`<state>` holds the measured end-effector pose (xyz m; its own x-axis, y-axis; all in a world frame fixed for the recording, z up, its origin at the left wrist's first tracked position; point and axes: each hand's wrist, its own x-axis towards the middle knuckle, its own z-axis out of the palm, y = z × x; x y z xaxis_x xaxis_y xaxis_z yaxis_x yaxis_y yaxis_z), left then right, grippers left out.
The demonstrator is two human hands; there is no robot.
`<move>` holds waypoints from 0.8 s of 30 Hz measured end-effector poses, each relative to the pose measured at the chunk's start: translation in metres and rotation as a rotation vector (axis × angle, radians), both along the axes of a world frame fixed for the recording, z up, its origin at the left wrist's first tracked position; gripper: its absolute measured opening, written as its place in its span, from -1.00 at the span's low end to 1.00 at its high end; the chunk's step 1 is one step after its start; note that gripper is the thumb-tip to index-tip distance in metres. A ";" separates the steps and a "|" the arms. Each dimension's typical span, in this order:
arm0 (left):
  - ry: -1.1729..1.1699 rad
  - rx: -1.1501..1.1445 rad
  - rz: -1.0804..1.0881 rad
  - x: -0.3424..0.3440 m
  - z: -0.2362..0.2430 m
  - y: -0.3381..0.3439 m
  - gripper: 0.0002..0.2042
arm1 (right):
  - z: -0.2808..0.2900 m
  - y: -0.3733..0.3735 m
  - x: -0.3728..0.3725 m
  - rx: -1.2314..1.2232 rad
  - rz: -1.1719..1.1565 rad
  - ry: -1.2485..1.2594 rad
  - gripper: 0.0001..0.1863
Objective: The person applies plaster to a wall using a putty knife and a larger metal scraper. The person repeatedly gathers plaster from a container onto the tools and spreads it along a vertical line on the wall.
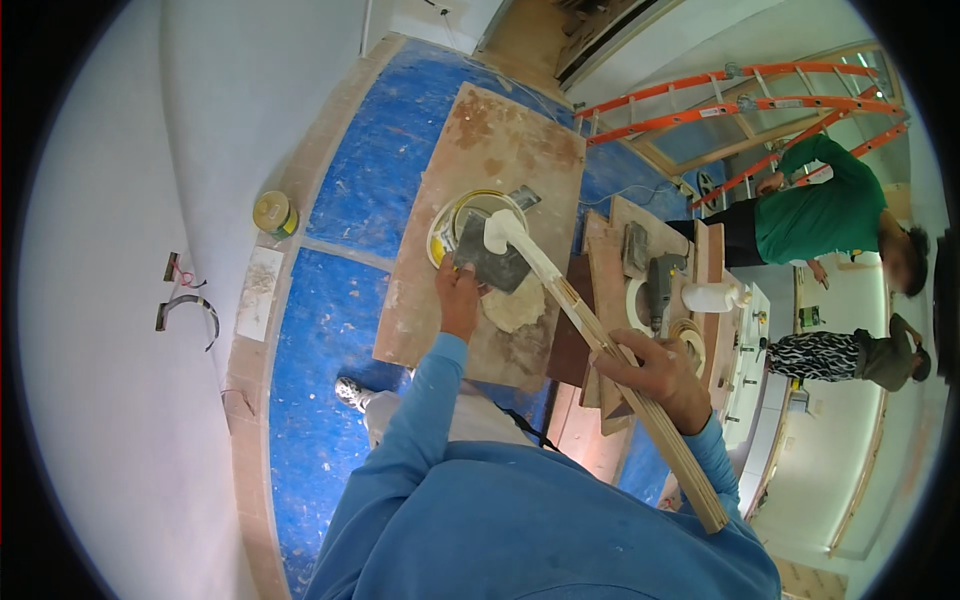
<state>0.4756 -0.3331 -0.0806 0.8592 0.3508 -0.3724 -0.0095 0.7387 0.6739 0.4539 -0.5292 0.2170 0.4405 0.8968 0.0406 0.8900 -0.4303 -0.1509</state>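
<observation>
My left hand [460, 300] grips the near edge of a dark, flat scraper blade [492, 265]. A long wooden strip [660, 430] runs slantwise across my front, and my right hand [662, 378] is wrapped round it. White paste [503, 230] coats the strip's far end, which lies over or against the scraper; contact is hard to tell. Beneath them is a round bucket [436, 243] with a yellow-and-white side, partly covered by the blade. The bucket stands on a stained board [500, 130], beside a pale, dried-looking patch [515, 308].
On my right, planks [612, 390] hold a drill [658, 290], a white bottle [710, 297] and tape rolls [688, 340]. Orange ladders [660, 125] stand beyond. Two people are right: one in green [820, 215], another farther off [885, 355]. A can [274, 215] sits by the left wall.
</observation>
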 end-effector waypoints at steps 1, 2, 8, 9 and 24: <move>0.014 0.011 -0.016 0.001 0.002 0.001 -0.67 | 0.007 0.003 0.000 -0.032 0.012 -0.008 -0.52; 0.029 0.022 -0.031 0.001 0.005 0.001 -0.67 | 0.013 0.006 0.002 -0.079 0.050 -0.020 -0.55; 0.056 0.132 -0.100 -0.003 0.015 0.009 -0.70 | 0.043 0.033 0.016 -0.359 0.212 -0.040 -0.65; 0.032 0.141 -0.109 -0.001 0.010 0.008 -0.70 | 0.046 0.038 0.018 -0.369 0.219 -0.041 -0.65; 0.053 0.161 -0.230 -0.002 -0.011 0.049 -0.70 | -0.019 0.073 0.108 -0.066 0.178 0.269 -0.66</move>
<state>0.4740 -0.2842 -0.0913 0.9040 0.2070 -0.3740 0.1842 0.6008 0.7779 0.5617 -0.4557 0.1980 0.2634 0.9576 -0.1169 0.8842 -0.2881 -0.3677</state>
